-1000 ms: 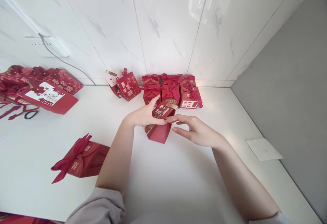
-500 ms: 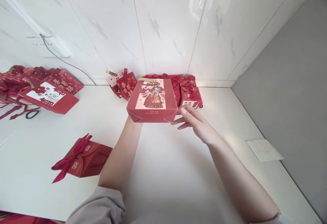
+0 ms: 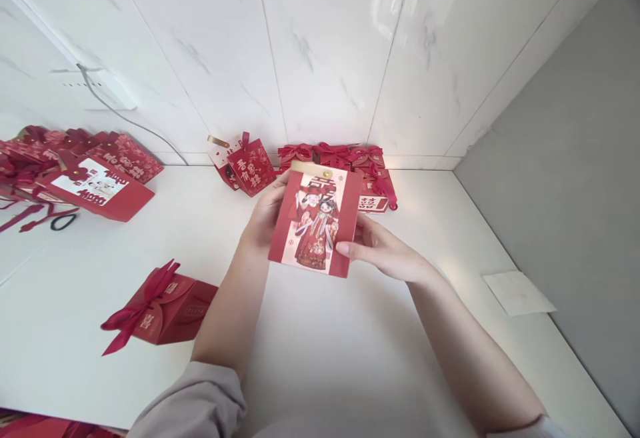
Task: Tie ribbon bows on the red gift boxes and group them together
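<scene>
Between my two hands, above the white counter (image 3: 330, 358), I hold a red gift box (image 3: 315, 225) with a printed picture of two figures in red robes and a gold strap at its top. My left hand (image 3: 270, 208) grips its left side, with the fingertips hidden behind the box. On the lower right edge, my right hand (image 3: 373, 245) closes with the thumb across the front and fingers behind. Left of my left forearm lies another red box (image 3: 170, 308) tied with a dark red ribbon bow.
Red ribboned boxes (image 3: 373, 191) stand against the tiled wall (image 3: 325, 58), beside red tag-like bags (image 3: 250, 168). Several red boxes (image 3: 110, 185) crowd the left, near a black loop (image 3: 63, 223). A cable (image 3: 135, 125) runs from a wall socket. A white sheet (image 3: 519, 293) lies on the right.
The held box has tilted so its printed front faces me and its bottom no longer shows. My right hand has closed on its right edge.
</scene>
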`<state>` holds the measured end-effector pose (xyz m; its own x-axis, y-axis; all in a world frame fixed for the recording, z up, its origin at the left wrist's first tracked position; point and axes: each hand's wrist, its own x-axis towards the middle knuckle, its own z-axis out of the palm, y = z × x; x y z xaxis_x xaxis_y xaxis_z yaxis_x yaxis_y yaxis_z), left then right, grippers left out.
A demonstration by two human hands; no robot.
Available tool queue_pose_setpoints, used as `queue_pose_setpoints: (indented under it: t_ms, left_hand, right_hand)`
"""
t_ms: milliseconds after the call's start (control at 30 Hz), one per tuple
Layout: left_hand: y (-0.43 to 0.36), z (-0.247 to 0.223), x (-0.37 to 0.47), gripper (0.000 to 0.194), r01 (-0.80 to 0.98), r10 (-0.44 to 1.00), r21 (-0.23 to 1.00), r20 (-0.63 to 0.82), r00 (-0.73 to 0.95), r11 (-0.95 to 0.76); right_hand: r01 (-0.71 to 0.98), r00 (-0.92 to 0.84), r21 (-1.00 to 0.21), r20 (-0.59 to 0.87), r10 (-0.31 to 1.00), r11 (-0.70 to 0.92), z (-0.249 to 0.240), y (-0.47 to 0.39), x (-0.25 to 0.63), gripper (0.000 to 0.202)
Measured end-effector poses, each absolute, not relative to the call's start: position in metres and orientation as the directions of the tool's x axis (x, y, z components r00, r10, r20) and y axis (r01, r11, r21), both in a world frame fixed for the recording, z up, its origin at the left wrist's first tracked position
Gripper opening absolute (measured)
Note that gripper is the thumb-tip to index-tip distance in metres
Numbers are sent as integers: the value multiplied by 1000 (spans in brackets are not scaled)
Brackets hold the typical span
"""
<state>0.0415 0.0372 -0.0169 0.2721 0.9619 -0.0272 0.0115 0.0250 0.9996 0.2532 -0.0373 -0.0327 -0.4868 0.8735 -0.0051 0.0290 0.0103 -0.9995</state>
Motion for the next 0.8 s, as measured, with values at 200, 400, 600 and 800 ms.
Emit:
queue_pose_setpoints:
  t_ms: [200,400,600,800]
  left_hand:
    - [56,-14,3,51,-2,947,1000,-10,322,12]
    - [43,4,-14,38,306,972,951,-22,236,-52]
    - [31,13,-12,40,534,860,820,-111,499,-204]
    - [28,2,-10,32,568,840,783,-114,530,-253]
  right_hand:
    - [371,-369,-923,-45,928,102,-59,-29,244,62]
    - [605,-358,-786,-123,926,130,-63,-28,255,72]
    - [558,-315,-781,115,942,281,-50,-34,250,41]
    - [585,-313,-762,104,944,278,-54,-32,242,27]
